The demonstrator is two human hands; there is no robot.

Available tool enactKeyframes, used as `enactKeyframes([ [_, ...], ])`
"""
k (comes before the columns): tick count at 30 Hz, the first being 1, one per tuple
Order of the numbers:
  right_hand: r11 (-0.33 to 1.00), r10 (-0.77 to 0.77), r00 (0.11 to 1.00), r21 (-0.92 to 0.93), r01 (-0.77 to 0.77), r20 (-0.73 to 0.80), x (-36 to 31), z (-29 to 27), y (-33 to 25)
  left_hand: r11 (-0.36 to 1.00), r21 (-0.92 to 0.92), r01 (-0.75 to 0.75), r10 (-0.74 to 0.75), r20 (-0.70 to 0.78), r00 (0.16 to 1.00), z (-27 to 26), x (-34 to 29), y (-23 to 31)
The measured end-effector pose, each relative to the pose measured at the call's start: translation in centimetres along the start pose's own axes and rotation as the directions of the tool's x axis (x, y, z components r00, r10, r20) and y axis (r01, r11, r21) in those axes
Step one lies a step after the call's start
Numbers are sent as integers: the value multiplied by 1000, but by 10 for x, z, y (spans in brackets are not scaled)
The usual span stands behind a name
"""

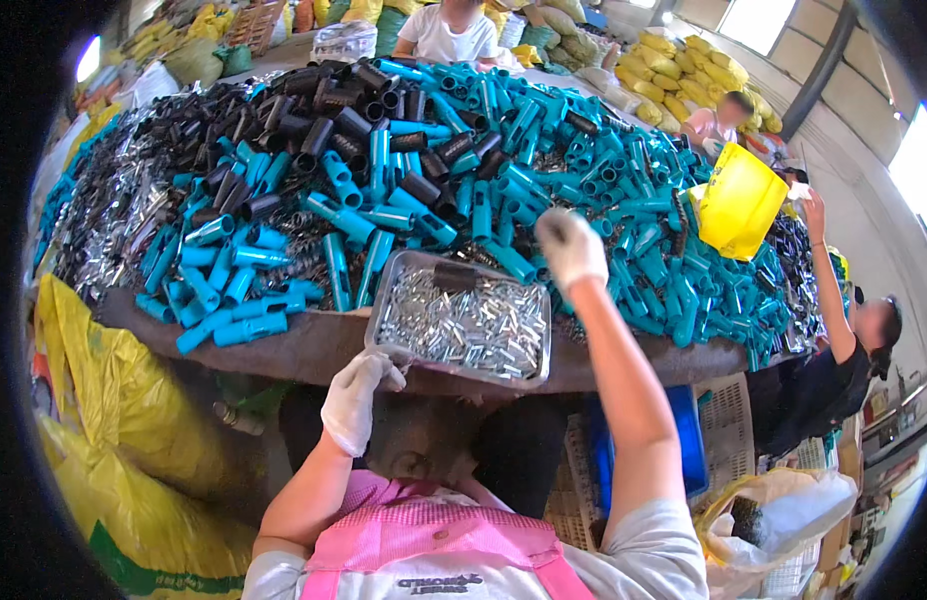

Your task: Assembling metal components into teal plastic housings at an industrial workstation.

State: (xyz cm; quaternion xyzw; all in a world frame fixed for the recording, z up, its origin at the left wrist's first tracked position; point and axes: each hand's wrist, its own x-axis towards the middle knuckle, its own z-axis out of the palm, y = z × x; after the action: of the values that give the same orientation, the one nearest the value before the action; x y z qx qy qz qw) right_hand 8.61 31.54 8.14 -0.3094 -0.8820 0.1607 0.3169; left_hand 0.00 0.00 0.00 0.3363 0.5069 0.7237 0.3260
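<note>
A clear plastic tray (454, 366) full of small silver metal pins (462, 325) rests at the table's near edge. One black tube piece (456, 277) lies on top of the pins, at the tray's far side. My left hand (359, 393), in a white glove, has its fingers curled at the tray's near left corner, closed on its rim. Over the heap of teal plastic tubes (624, 262), just right of the tray, is my right hand (572, 248), also white-gloved. Its fingertips look dark and smeared by motion, so whether they hold anything cannot be made out.
Black tubes (319, 135) are heaped at the back, silver metal parts (114, 225) at the left. A co-worker's raised hand (814, 215) is near a yellow bin (741, 205) on the right. Yellow sacks (134, 400) stand at lower left, a blue crate (687, 440) under the table.
</note>
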Motion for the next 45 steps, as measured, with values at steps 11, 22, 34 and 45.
enactKeyframes([
  [11,724,-55,955,-647,240,293,140,54,110,814,563,-145,178,-4,984,16,68,43],
  [22,792,139,946,606,70,-292,117,3,71,7,591,-807,-95,804,588,89,259,-18],
  [34,843,131,905,525,114,-406,-67,-54,61,-429,902,-46,597,321,735,94,368,2],
  [45,595,390,781,781,191,-488,-138,44,60,-360,541,-760,-188,756,627,182,325,-60],
])
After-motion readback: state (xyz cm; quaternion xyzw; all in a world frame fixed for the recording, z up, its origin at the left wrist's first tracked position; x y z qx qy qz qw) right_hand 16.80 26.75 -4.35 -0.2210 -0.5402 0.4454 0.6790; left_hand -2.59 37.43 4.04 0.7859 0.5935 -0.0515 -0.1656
